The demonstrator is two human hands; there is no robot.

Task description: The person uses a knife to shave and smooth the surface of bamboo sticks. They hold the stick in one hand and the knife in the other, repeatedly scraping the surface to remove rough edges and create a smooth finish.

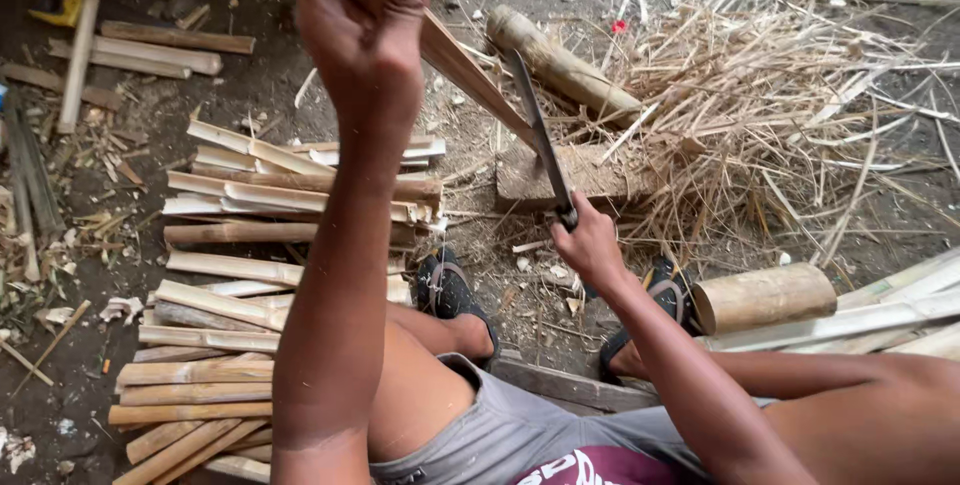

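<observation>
A head-worn camera looks down on a seated person working bamboo on bare, dark earth ground (pixel 240 95) littered with chips and fibres, outdoors or in an open work area; no walls show. Largest in view, at right, is a wide heap of pale dry bamboo shavings and thin slivers (pixel 780 115), apparently waste from splitting. At left lies a stack of split tan bamboo slats (pixel 250 275), laid roughly parallel in layers. Near the right knee rests a short round section of tan bamboo tube (pixel 765 297), beside several long pale strips; a longer round bamboo length (pixel 560 65) lies further off. In the centre sits a flat weathered wooden chopping block (pixel 600 177), placed between the feet, which wear 2 dark sandals. The left hand (pixel 365 35) is raised high, fingers wrapped tightly around the top of a long split bamboo strip (pixel 470 75), which slants down toward the block, seemingly so its lower end is braced there. The right hand (pixel 590 245), fingers closed around the handle, holds a long dark-bladed knife (pixel 540 135), its blade laid against the strip's lower part as if for paring or splitting. Grey shorts show at the bottom.
</observation>
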